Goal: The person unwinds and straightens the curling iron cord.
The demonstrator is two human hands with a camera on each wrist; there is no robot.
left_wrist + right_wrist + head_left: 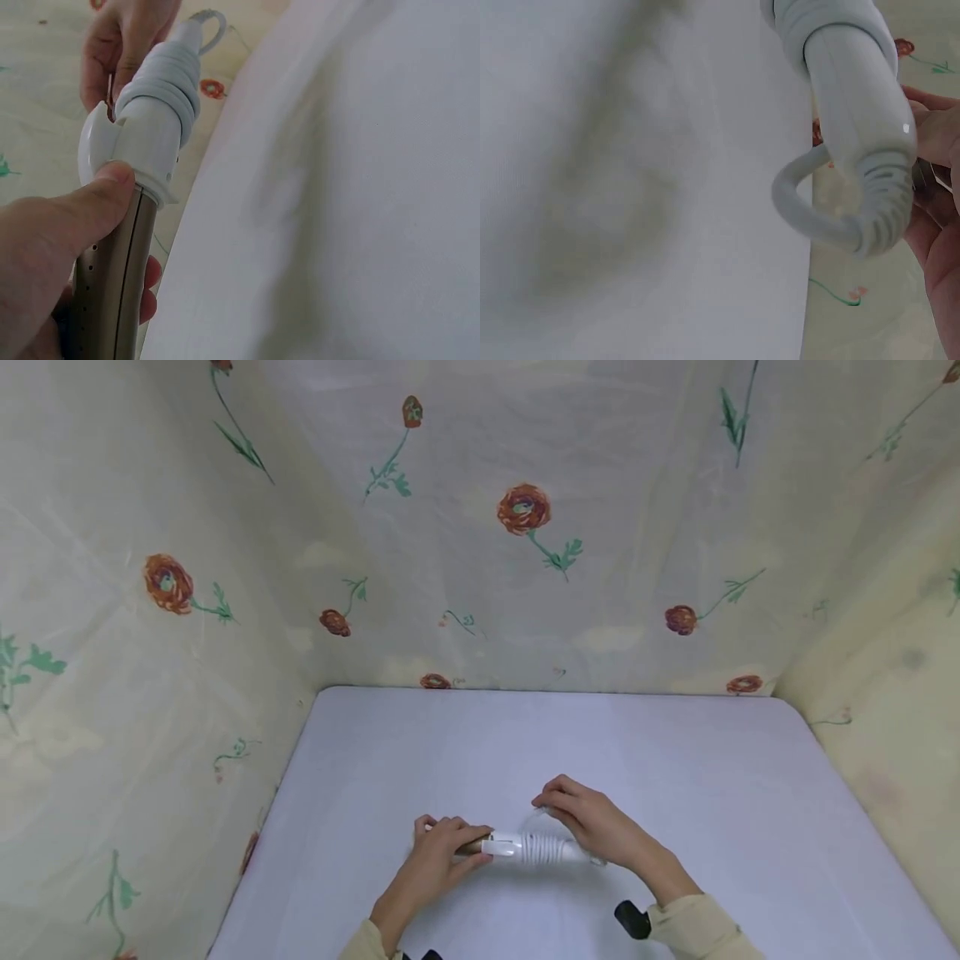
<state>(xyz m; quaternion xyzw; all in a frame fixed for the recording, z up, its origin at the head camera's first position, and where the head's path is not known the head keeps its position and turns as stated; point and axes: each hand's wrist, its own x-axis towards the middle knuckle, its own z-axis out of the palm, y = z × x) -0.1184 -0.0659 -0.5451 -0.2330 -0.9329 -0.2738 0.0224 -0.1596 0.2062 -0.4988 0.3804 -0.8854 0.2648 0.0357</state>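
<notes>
A hair iron with a white handle (pixel 504 846) and a brownish-gold barrel (pixel 112 277) is held level above the white table in the head view. My left hand (pixel 442 853) grips the barrel, its thumb at the joint with the handle in the left wrist view. White cord (pixel 542 849) is wound in several turns round the handle. On the far side of the handle, my right hand (pixel 592 822) pinches a loose length of the cord between thumb and fingers. At the handle's end, the cord bends back in a small loop (pixel 810 206). The cord's plug cannot be made out.
The white table (pixel 420 735) has rounded back corners. Flower-printed cloth (pixel 465 527) hangs behind it and along both sides. Dark wrist devices (pixel 632 919) sit at the sleeve cuffs (pixel 701 927).
</notes>
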